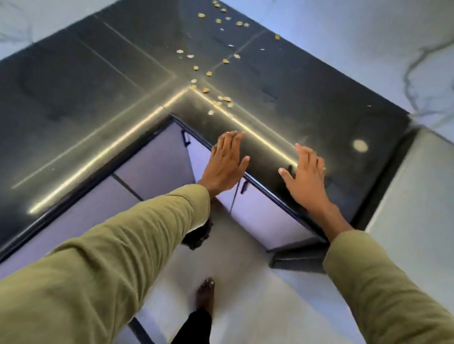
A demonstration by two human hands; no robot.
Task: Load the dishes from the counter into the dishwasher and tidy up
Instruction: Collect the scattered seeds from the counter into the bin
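Reaching over bench [92, 105] edge, centre frame: left hand [225, 161], right hand [305, 178], both flat, empty. Crumbs [204, 64] beyond, upper centre, likely awaiting wiping.

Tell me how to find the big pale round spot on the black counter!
Start at the black counter. Go to its right end, near the grey appliance, just past the right hand. The pale round spot sits alone, bigger than the yellow crumbs.

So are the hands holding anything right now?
No, nothing. The left hand and the right hand are both open, fingers straight, at the edge of the black counter.
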